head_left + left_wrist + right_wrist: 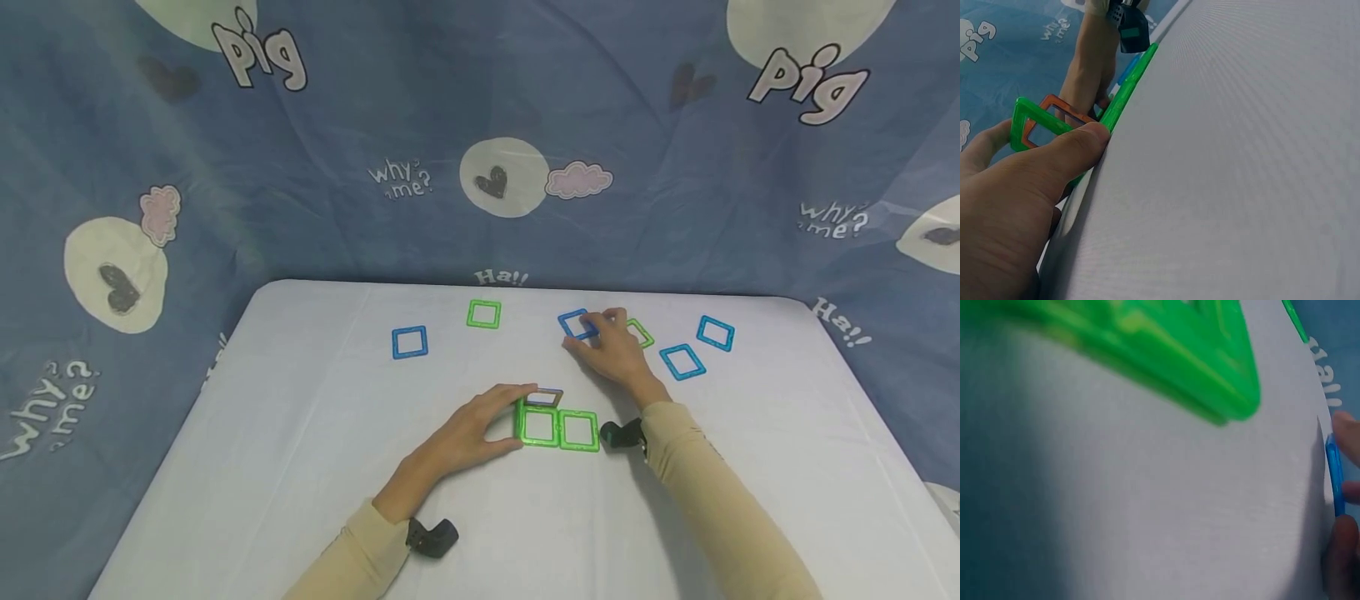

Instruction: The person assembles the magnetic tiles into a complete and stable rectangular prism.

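Observation:
My left hand [465, 433] holds a green square magnetic tile [519, 421] that stands on edge, thumb at its near side and fingers at its far side. Two green square tiles [558, 429] lie flat to its right, side by side. Behind the nearer of these, an orange-brown tile [1054, 99] stands up next to the upright green one. Towards the back of the table, my right hand [618, 354] grips a blue square tile [566, 327] between thumb and fingers. In the right wrist view, the fingers partly hide that blue tile [1335, 475].
A green tile [645, 333] lies partly behind the right hand. Two blue tiles, a nearer one [673, 347] and a farther one [718, 322], lie to its right. Back left are another blue tile [394, 343] and a green tile [483, 302]. A patterned blue cloth [420, 242] hangs behind the white table.

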A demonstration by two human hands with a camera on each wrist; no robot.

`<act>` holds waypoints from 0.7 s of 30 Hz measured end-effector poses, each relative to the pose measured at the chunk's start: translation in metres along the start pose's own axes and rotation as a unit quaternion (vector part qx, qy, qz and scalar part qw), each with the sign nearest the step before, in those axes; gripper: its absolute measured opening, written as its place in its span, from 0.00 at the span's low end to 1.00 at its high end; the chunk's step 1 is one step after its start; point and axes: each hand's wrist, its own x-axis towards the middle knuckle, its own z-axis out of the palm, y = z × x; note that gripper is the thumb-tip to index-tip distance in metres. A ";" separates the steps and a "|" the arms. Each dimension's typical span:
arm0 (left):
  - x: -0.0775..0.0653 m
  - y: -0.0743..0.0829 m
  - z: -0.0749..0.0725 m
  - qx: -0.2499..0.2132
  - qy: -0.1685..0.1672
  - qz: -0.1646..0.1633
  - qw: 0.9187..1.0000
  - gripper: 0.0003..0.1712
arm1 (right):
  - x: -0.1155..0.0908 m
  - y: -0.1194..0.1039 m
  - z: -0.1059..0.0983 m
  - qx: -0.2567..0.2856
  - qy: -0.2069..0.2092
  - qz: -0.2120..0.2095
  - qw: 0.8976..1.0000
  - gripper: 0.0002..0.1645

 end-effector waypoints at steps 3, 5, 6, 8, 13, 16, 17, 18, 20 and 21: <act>0.000 0.000 0.000 -0.002 -0.001 -0.006 1.000 0.46 | 0.000 -0.001 0.001 -0.001 0.006 0.006 1.000 0.41; 0.000 0.000 0.000 -0.003 -0.001 -0.007 1.000 0.46 | 0.000 -0.001 0.002 -0.003 0.011 0.007 1.000 0.41; 0.000 0.000 0.000 -0.003 -0.001 -0.009 1.000 0.45 | 0.000 -0.001 0.003 -0.005 0.014 0.006 1.000 0.40; -0.001 0.001 0.000 -0.002 0.000 -0.010 1.000 0.45 | 0.001 -0.001 0.004 -0.008 0.019 0.004 1.000 0.39; -0.001 0.000 0.000 0.001 0.003 -0.008 1.000 0.45 | 0.002 -0.002 0.004 -0.009 0.029 -0.005 1.000 0.38; -0.001 0.000 0.000 -0.001 0.002 -0.009 1.000 0.46 | 0.002 -0.001 0.005 -0.009 0.032 -0.004 0.999 0.36; -0.001 0.000 0.000 -0.001 0.002 -0.008 1.000 0.46 | 0.002 -0.001 0.005 -0.010 0.033 -0.003 0.999 0.35; -0.001 0.000 0.000 -0.002 0.001 -0.007 1.000 0.46 | 0.002 -0.001 0.005 -0.010 0.033 -0.001 0.999 0.34; 0.000 0.000 0.000 -0.002 0.000 -0.006 1.000 0.46 | 0.001 0.000 0.005 -0.009 0.035 0.001 0.999 0.32; 0.000 0.000 0.001 -0.002 0.000 -0.005 1.000 0.46 | 0.001 0.000 0.005 -0.008 0.036 0.002 0.999 0.31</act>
